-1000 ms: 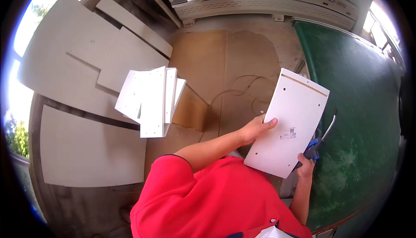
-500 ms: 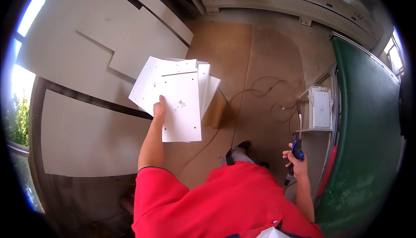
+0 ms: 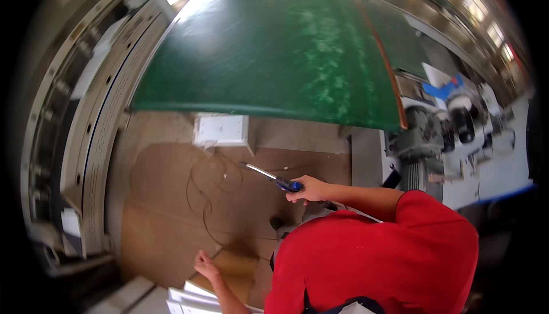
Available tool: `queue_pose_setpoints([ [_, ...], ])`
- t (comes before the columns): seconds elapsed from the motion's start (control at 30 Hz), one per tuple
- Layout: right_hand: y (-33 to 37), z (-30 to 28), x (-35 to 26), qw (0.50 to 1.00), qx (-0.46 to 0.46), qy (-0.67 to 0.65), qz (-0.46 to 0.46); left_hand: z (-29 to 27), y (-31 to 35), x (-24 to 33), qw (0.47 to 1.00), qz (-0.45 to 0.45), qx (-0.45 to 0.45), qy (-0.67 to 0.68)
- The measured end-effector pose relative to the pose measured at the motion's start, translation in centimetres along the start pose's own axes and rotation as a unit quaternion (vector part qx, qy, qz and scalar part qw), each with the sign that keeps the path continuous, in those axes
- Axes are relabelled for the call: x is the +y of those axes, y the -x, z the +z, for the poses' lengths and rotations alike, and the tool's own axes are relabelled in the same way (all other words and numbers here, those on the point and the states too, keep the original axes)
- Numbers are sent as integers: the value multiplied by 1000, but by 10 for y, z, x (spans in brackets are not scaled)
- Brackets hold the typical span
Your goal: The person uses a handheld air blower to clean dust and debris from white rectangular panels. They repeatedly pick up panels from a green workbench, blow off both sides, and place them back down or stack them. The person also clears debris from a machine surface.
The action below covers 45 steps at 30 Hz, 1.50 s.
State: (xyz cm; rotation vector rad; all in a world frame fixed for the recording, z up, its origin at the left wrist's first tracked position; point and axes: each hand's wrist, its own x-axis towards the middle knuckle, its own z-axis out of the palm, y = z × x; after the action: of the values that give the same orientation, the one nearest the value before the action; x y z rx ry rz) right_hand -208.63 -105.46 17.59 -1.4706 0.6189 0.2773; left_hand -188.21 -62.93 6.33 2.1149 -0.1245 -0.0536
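Note:
In my right hand (image 3: 309,189) is an air blow gun (image 3: 287,184), black and blue with a slim metal nozzle that points left and slightly away. The fingers wrap its grip. My left hand (image 3: 207,266) is low on the left with its fingers curled in, and nothing shows in it. Just below that hand, partly cut off by the picture's lower edge, lies the stack of white panels (image 3: 191,298). A small white panel with dark holes (image 3: 223,129) rests on a white stand under the near edge of the green table.
A broad green-topped table (image 3: 246,57) spans the far side. Along the left runs a long pale machine (image 3: 108,120). A grey motor (image 3: 420,131) and a cluttered white bench (image 3: 486,171) are at the right. A thin hose (image 3: 191,185) loops over the brown floor.
My view has swung right, bringing the green table to the front. My left hand has come off the top white panel. The blow gun remains in my right hand.

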Motion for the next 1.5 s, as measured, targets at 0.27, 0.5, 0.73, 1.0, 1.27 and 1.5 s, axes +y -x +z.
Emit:
queue_pose_setpoints([
  [0.27, 79, -97, 65, 947, 247, -203, -10, 264, 44, 192, 886, 197, -417, 46],
  [0.5, 143, -218, 153, 820, 468, -328, -26, 401, 63, 298, 833, 318, -452, -31],
  [0.73, 229, -339, 202, 695, 597, -400, -28, 556, 101, 432, 749, 426, -507, -27],
  [1.0, 212, -428, 144, 828, 464, -312, 45, 776, 152, 571, 614, 586, -529, -2],
  [1.27, 222, -447, 154, 744, 539, -383, 99, 963, 184, 655, 574, 666, -475, -40],
  [1.5, 194, -434, 148, 666, 600, -418, 142, 977, 183, 636, 586, 599, -540, -85],
])
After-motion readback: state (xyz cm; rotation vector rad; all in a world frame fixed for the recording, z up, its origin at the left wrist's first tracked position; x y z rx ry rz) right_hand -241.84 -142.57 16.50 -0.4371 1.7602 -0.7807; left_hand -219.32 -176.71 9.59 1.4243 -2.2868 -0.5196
